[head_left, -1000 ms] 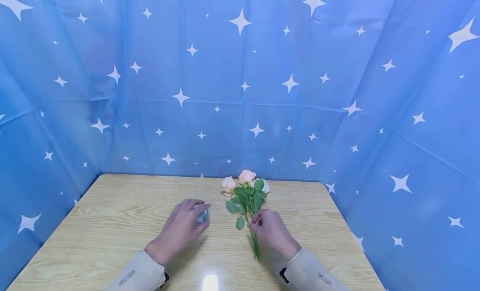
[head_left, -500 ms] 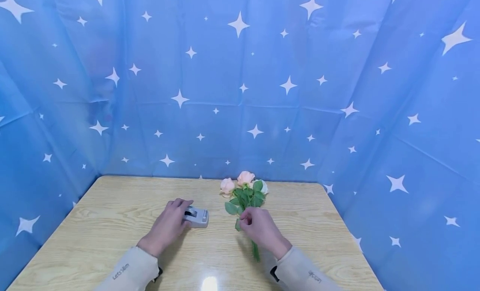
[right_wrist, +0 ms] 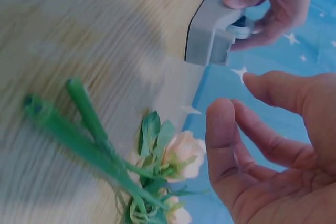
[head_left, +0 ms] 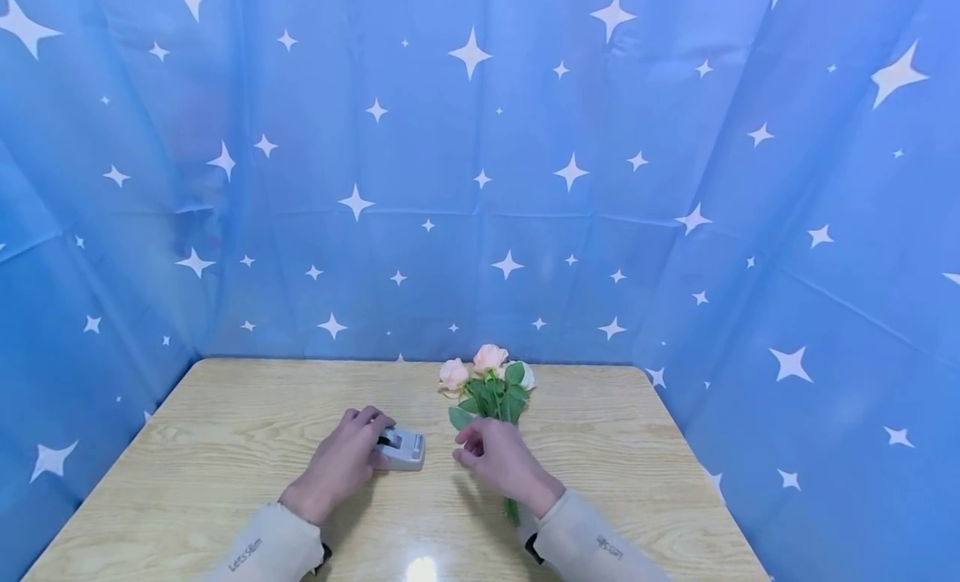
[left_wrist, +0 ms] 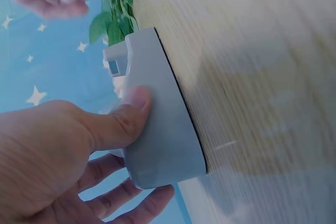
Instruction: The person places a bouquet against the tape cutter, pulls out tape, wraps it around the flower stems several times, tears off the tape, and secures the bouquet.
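Note:
A grey tape dispenser (head_left: 406, 452) sits on the table, left of the flowers. My left hand (head_left: 339, 464) grips it from the left; in the left wrist view the thumb (left_wrist: 130, 114) lies along its near side. My right hand (head_left: 504, 460) hovers over the flower stems (head_left: 512, 512), its fingers loosely bent. In the right wrist view a gap shows between thumb and fingertips, with nothing visible held there. Pink roses (head_left: 490, 358) and a white rose (head_left: 528, 377) with green leaves lie with their heads toward the back; my right hand hides part of the stems in the head view.
The wood-grain table (head_left: 247, 423) has rounded back corners. Blue curtains (head_left: 420, 148) printed with white stars surround it at the back and both sides.
My left hand first drew back leftward, uncovering the tape dispenser, which has since shifted slightly right and nearer. My right hand has moved left from the stems, its fingers parting.

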Motion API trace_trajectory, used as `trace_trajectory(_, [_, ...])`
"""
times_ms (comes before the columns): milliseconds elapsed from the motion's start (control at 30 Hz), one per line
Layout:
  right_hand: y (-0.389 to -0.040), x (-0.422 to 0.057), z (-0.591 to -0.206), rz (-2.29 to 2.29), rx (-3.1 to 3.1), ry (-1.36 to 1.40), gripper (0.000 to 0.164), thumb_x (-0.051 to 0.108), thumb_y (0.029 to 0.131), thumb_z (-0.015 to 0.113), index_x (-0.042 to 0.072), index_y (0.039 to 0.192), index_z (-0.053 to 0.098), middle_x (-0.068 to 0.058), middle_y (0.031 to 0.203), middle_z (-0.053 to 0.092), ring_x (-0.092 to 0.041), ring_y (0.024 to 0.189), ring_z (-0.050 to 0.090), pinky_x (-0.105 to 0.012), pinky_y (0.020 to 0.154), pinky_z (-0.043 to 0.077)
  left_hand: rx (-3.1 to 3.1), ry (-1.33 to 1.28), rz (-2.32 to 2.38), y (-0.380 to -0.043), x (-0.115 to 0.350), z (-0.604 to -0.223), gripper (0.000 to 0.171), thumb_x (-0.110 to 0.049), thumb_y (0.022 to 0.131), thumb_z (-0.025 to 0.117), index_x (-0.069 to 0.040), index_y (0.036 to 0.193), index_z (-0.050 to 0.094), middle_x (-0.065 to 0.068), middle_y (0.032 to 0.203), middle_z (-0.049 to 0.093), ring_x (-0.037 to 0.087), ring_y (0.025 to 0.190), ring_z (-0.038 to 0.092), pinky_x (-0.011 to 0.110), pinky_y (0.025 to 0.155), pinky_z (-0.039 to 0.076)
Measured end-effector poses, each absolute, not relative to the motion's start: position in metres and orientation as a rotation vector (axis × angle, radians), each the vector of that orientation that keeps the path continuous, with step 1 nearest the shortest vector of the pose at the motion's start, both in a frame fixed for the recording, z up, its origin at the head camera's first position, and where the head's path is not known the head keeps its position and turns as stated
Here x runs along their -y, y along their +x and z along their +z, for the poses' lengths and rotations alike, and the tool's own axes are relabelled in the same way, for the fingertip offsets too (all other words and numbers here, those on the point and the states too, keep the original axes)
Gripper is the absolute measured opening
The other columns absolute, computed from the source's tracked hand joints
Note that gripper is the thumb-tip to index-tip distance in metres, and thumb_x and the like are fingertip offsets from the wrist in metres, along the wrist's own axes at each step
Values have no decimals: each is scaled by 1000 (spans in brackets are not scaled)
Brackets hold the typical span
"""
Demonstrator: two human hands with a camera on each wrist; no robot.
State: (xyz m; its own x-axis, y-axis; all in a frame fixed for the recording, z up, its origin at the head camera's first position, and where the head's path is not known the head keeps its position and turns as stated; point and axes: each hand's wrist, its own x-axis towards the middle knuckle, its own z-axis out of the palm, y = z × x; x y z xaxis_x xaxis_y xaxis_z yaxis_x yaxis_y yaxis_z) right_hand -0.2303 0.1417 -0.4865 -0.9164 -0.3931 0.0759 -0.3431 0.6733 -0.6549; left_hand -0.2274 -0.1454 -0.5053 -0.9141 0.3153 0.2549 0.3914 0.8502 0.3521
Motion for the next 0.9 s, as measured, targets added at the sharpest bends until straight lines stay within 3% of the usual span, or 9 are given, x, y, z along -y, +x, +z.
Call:
trace_trajectory(233, [-235, -128, -492, -1059, -2787, -692, 28, 20, 109, 84, 4, 132, 81, -6, 115, 82, -8, 94, 74, -26, 83, 65, 2816, -590, -585, -216, 134, -505, 49, -4, 86, 102, -7, 130, 82, 12, 131, 80, 34, 118, 73, 53, 102, 70])
trace_trajectory(500, [-238, -123, -496, -1062, -2748, -742, 28, 25, 112, 82, 9, 135, 81, -10, 129, 81, -11, 100, 77, -26, 86, 66, 2799, -607, -611, -210, 124, -503, 51, -8, 81, 106, -7, 127, 84, 9, 125, 81, 29, 110, 72, 50, 96, 70])
trace_trajectory(900, [-246, -117, -502, -1036, -2701, -786, 17, 26, 112, 81, 17, 125, 87, 1, 107, 84, 1, 85, 70, -20, 72, 61, 2820, -492, -714, -216, 120, -497, 54, 0, 68, 110, -8, 117, 87, 9, 110, 81, 25, 95, 69, 47, 84, 70])
